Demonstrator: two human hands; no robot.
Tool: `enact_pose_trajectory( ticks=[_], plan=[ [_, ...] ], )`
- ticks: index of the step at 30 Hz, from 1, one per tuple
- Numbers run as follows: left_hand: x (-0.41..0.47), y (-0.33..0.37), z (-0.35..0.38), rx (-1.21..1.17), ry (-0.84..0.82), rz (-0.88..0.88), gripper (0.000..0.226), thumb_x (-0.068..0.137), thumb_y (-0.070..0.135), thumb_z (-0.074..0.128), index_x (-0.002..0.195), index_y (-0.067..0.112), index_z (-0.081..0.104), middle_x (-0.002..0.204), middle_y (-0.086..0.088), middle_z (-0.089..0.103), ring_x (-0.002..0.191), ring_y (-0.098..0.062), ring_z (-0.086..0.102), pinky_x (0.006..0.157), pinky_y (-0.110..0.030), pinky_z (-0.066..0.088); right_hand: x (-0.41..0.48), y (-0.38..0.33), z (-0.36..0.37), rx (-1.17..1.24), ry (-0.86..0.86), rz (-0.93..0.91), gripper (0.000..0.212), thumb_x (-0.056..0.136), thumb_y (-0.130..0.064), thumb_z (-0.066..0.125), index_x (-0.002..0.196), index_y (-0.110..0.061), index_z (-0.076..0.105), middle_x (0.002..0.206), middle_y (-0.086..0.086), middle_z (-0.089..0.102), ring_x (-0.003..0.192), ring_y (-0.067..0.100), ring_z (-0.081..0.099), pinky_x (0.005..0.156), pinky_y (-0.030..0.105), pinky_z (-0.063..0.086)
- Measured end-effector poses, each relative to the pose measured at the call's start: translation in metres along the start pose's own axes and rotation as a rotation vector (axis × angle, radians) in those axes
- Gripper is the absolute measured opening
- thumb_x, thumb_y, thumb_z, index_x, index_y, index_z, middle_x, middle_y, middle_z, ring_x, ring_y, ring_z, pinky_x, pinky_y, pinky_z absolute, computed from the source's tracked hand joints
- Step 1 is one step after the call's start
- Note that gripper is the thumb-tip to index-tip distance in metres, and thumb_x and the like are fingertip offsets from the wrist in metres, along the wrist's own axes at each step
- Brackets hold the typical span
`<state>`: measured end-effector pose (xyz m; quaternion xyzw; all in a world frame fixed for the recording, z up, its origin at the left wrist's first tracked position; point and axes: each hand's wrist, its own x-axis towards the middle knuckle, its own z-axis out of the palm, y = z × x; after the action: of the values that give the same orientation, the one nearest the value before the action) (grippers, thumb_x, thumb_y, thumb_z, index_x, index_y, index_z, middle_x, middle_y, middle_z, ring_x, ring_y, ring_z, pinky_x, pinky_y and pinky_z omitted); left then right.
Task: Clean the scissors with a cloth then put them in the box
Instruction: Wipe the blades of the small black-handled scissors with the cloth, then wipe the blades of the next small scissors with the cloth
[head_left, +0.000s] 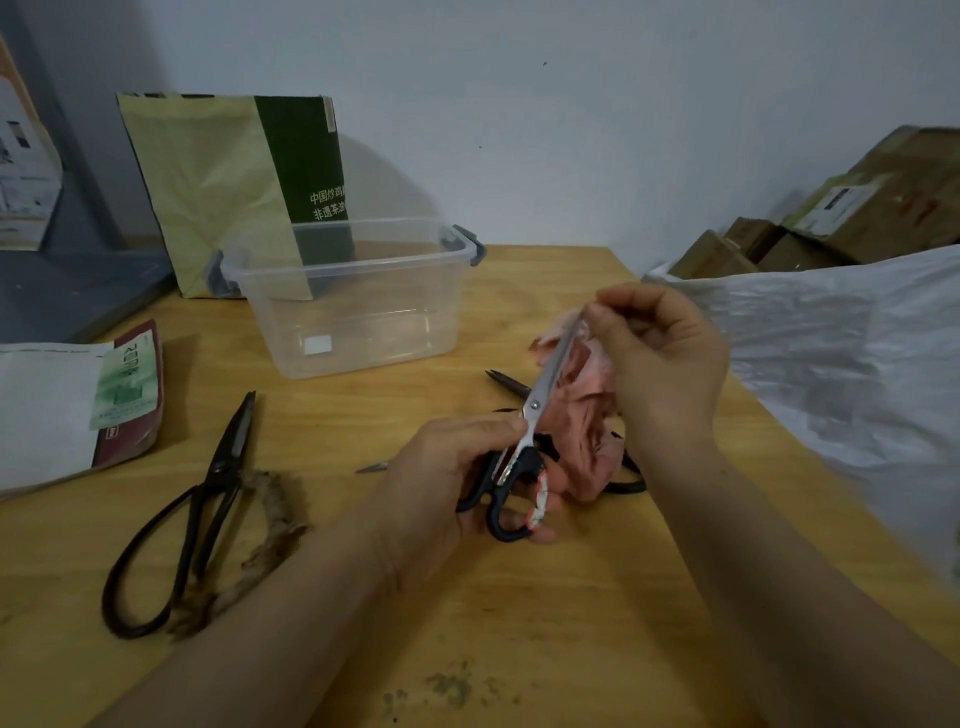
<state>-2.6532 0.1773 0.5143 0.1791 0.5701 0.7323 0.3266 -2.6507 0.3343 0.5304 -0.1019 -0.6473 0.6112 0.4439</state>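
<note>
Left grip (457, 478): clamped round the black handles of the scissors (548, 382), fingers through and around the loops, blades together and slanting up and away.
Right grip (662, 358): fingers bunched, pinching the pink cloth (587, 415) against the blade close to its tip; the rest of the cloth hangs loose alongside the blade, down toward the handles.
Scissors' place: held in the air, in front of the box (363, 317) and off its right front corner, not in it.
Box: clear plastic, lid off, grey latches at both ends, standing on the wooden counter (519, 613); nothing inside but a small white label low down.
Step in hand: by the look of it, wiping the blade; boxing not yet done.
Handling, scissors: probably light and rigid; bare steel likely slick under cloth, keen at edge and point. Safest hold at the plastic handles, with cloth kept between fingers and blade.
Handling, cloth: thin, limp and crumpled; likely to bunch and slip unless pinched firmly.
Front left of the box: large black shears (218, 493) lying flat, beside a frayed brown cord (270, 530).
Front right of the box: another dark pair (506, 382), mostly hidden under the cloth and hands, tip toward the box.
Behind the box: green and cream bag (234, 182), upright.
Right of the box: white sack (831, 338), with cardboard cartons (857, 208) beyond it.
</note>
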Motion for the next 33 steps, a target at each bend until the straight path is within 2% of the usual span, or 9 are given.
enact_pose_trajectory(
  ticks=[6,9,12,14,16,20,25,29,33],
  plan=[
    [-0.011,0.022,-0.002,-0.103,0.316,-0.005,0.037,0.089,0.018,0.042,0.11,-0.008,0.058,0.08,-0.017,0.054,0.062,-0.021,0.05,0.055,-0.03,0.044,0.001,0.012,-0.003,-0.109,-0.119,0.129,0.012,0.081,-0.003,0.072,0.081,-0.015,0.068,0.072,-0.006,0.066,0.063,-0.003,0.063,0.062,0.009,0.05],
    [-0.026,0.04,-0.044,0.034,0.564,-0.013,0.032,0.089,0.022,0.044,0.107,0.001,0.059,0.087,-0.012,0.054,0.069,-0.018,0.044,0.06,-0.029,0.038,-0.004,0.011,0.001,-0.119,-0.211,0.136,0.016,0.078,-0.005,0.074,0.076,-0.02,0.068,0.075,-0.002,0.068,0.063,-0.004,0.064,0.061,0.01,0.05],
    [-0.03,0.051,-0.099,0.708,0.881,-0.2,0.031,0.092,0.021,0.049,0.112,-0.001,0.057,0.082,-0.009,0.051,0.074,-0.022,0.046,0.073,-0.036,0.038,-0.006,0.009,0.003,-0.104,-0.241,0.173,0.014,0.077,-0.005,0.075,0.077,-0.017,0.069,0.077,0.0,0.069,0.063,-0.002,0.064,0.058,0.011,0.05],
    [-0.041,0.048,-0.118,1.179,0.96,-0.329,0.037,0.093,0.032,0.048,0.119,0.005,0.05,0.106,-0.015,0.052,0.104,-0.033,0.045,0.091,-0.041,0.037,-0.007,0.007,0.003,-0.077,-0.251,0.23,0.011,0.076,-0.004,0.076,0.079,-0.013,0.069,0.079,0.003,0.069,0.063,0.0,0.064,0.057,0.012,0.051],
    [-0.055,0.041,-0.121,1.384,0.947,-0.477,0.05,0.09,0.041,0.049,0.129,0.01,0.042,0.131,-0.019,0.041,0.123,-0.038,0.034,0.099,-0.045,0.033,-0.008,0.006,0.003,-0.053,-0.264,0.281,0.011,0.075,-0.004,0.076,0.08,-0.011,0.069,0.082,0.007,0.069,0.066,0.005,0.066,0.056,0.014,0.051],
    [-0.058,0.03,-0.117,1.493,0.85,-0.601,0.062,0.088,0.04,0.051,0.138,0.01,0.032,0.142,-0.017,0.036,0.133,-0.036,0.029,0.109,-0.053,0.022,-0.007,0.004,0.001,-0.028,-0.249,0.35,0.012,0.072,-0.005,0.078,0.078,-0.012,0.07,0.086,0.013,0.07,0.079,0.02,0.069,0.07,0.03,0.057],
    [-0.036,0.028,-0.081,1.741,0.781,-0.33,0.058,0.092,0.039,0.044,0.143,0.015,0.031,0.157,-0.007,0.013,0.146,-0.028,-0.003,0.11,-0.058,-0.014,0.005,-0.004,-0.009,0.134,-0.158,0.432,0.014,0.073,0.003,0.074,0.075,-0.01,0.068,0.076,0.008,0.069,0.069,0.018,0.068,0.065,0.029,0.058],
    [-0.008,0.027,-0.034,1.595,0.562,-0.013,0.047,0.093,0.031,0.05,0.138,0.017,0.044,0.149,-0.003,0.034,0.139,-0.023,0.025,0.115,-0.041,0.017,0.014,-0.006,-0.02,0.194,-0.064,0.494,0.017,0.079,0.008,0.063,0.074,-0.008,0.065,0.07,0.007,0.063,0.06,0.015,0.061,0.06,0.025,0.055],
    [0.024,0.013,-0.009,1.509,0.369,-0.062,0.044,0.093,0.024,0.054,0.136,0.02,0.047,0.138,-0.001,0.049,0.125,-0.022,0.045,0.099,-0.035,0.041,0.02,-0.001,-0.025,0.072,-0.046,0.481,0.017,0.081,0.004,0.064,0.071,-0.009,0.065,0.07,0.004,0.063,0.064,0.012,0.059,0.059,0.023,0.051]
  ],
)
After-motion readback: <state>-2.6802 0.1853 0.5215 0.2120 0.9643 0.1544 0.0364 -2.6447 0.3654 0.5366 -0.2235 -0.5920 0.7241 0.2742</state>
